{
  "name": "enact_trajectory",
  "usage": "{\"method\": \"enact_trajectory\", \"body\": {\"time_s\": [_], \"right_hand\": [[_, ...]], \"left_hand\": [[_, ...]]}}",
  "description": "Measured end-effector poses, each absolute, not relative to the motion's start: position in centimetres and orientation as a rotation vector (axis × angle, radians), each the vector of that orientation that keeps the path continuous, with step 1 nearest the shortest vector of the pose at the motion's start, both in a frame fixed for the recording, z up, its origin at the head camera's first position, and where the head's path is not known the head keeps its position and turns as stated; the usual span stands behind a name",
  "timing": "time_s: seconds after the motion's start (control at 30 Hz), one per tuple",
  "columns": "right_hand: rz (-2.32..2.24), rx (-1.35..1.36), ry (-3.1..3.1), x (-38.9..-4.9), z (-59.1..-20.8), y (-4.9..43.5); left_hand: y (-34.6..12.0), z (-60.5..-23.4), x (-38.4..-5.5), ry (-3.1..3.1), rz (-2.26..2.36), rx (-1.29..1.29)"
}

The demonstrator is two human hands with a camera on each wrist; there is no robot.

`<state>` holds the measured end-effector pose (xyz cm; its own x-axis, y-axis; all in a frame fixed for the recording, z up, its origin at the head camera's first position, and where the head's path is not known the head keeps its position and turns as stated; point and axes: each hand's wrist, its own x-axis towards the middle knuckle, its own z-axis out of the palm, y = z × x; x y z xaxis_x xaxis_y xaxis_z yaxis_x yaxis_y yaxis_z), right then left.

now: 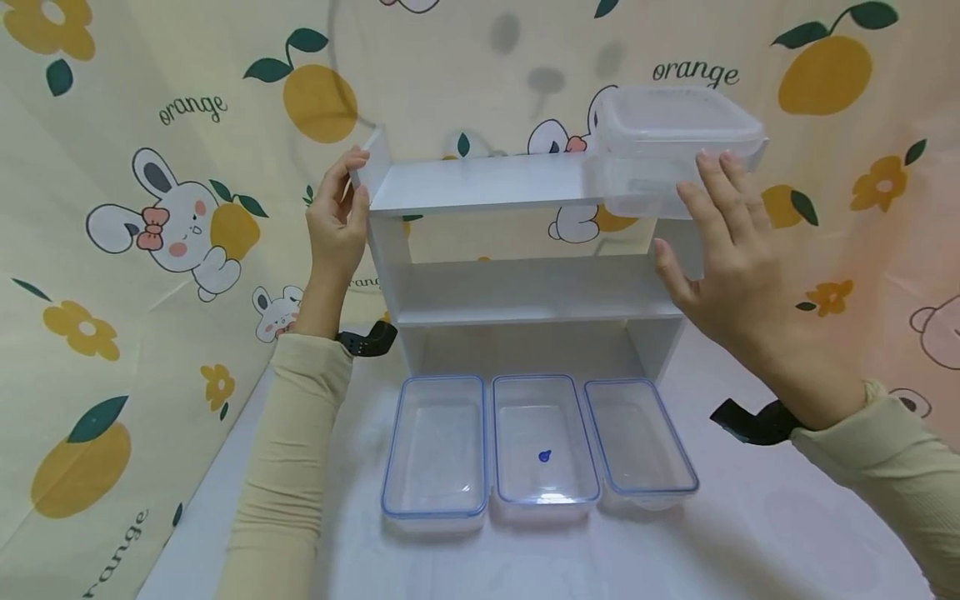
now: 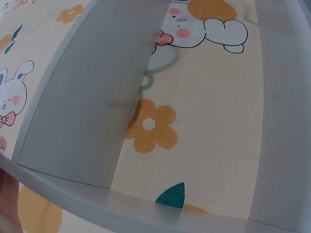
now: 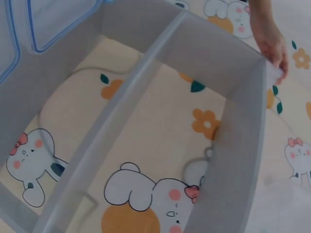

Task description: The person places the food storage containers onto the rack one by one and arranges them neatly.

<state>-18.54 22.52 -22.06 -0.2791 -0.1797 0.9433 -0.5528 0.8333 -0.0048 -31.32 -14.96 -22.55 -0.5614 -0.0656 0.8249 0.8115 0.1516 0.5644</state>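
cream cloth (image 1: 180,333) printed with oranges, rabbits and flowers hangs behind a white bench (image 1: 525,567). furthest left, the left hand (image 1: 337,204) pinches the upper left side panel of a white shelf (image 1: 517,287), its grip clamped on that panel; a black band (image 1: 367,340) sits at the wrist. the shelf stands on the bench, its boards running across to the right. before it, side by side, lie the left blue-rimmed box (image 1: 435,446), the middle one, bearing a small blue mark (image 1: 544,456), and the right blue-rimmed box (image 1: 641,437). above, at the right end of the top board, is a clear box (image 1: 667,121). furthest right, the right hand (image 1: 738,242) overlaps its front, fingers straight and spread apart, grip around nothing; whether the fingertips touch it, i cannot tell.
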Motion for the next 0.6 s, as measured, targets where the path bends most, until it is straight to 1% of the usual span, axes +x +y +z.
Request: {"method": "enact_trajectory", "body": {"time_s": [0.23, 0.6], "right_hand": [[0.317, 0.572, -1.941, -19.2, -22.2, 22.6], [0.346, 0.58, -1.98, -19.9, -22.4, 22.3]], "left_hand": [[-14.8, -22.2, -31.2, -1.682, -1.538, -0.728], [-15.0, -22.6, -31.2, -1.7, -1.518, -0.712]]}}
